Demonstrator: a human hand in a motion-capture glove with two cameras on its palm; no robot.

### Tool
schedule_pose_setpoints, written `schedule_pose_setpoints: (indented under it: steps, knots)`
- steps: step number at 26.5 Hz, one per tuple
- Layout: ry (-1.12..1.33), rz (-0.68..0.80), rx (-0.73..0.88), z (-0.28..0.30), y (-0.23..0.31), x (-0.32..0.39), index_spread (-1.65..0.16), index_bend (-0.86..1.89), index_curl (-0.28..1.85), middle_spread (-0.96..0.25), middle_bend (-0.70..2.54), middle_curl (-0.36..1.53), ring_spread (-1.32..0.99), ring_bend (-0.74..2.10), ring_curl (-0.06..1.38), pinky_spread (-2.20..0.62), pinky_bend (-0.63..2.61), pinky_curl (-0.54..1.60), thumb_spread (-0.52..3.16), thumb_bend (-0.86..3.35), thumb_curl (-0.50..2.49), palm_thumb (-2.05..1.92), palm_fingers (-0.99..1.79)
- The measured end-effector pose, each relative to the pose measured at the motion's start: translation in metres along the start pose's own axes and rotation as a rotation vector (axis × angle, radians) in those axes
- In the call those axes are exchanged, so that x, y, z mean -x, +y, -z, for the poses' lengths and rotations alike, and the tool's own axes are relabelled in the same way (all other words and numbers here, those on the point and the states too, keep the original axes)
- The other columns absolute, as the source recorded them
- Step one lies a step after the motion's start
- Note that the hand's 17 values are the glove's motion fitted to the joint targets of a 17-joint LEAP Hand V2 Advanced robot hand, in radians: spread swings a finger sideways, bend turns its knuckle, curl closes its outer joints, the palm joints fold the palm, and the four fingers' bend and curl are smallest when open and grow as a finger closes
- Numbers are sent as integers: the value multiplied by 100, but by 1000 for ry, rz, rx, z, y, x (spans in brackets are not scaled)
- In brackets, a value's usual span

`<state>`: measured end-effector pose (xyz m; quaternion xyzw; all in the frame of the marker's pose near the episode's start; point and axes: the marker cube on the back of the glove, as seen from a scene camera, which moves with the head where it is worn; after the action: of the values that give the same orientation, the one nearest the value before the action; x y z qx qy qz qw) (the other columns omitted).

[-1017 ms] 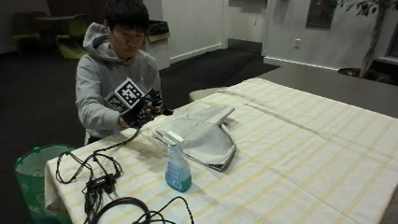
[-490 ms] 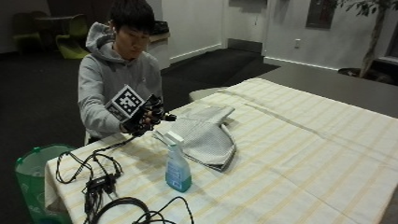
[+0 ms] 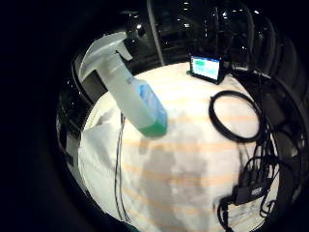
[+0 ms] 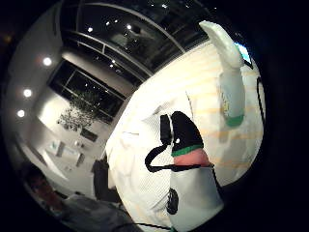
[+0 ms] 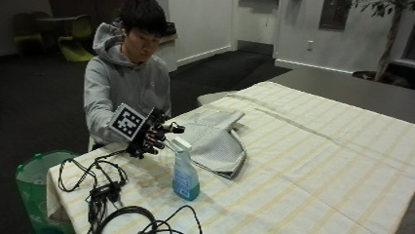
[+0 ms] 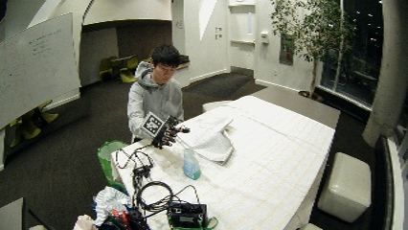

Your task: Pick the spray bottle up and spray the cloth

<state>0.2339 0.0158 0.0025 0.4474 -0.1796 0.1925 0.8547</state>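
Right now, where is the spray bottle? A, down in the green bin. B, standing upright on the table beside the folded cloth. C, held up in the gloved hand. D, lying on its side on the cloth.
B: the spray bottle stands upright on the striped tablecloth next to the folded cloth, and the gloved right hand is near its nozzle without holding it.

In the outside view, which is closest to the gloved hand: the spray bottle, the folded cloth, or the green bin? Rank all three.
From the gloved right hand:
1. Spray bottle, standing just below the hand.
2. Folded cloth, beside it on the table.
3. Green bin, off the table's edge.
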Motion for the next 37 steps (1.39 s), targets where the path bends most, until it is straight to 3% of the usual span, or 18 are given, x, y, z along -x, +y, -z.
schedule_pose_setpoints:
  steps: [6, 16, 19, 29, 37]
  knots:
    - [-88, -69, 23, -8, -12, -9, -32, 9, 10, -2, 34, 35, -1, 48, 28, 19, 57, 34, 105, -2, 42, 73, -1]
    - [-251, -131, -111, -35, -39, -19, -30, 11, 11, -1, 35, 36, -1, 49, 29, 19, 57, 34, 103, -2, 43, 74, 2]
    - [-325, -198, -72, -41, -38, -21, -29, 12, 12, -1, 37, 36, 0, 50, 29, 19, 55, 34, 102, -2, 43, 74, 5]
    - [-496, -333, -118, -58, -50, -28, -24, 13, 15, 2, 31, 34, 2, 63, 31, 16, 55, 33, 100, -3, 42, 76, 28]
    - [-588, -395, -130, -66, -65, -30, -20, 36, 27, 2, 3, 25, -2, 76, 35, 11, 50, 33, 96, -3, 39, 71, 60]
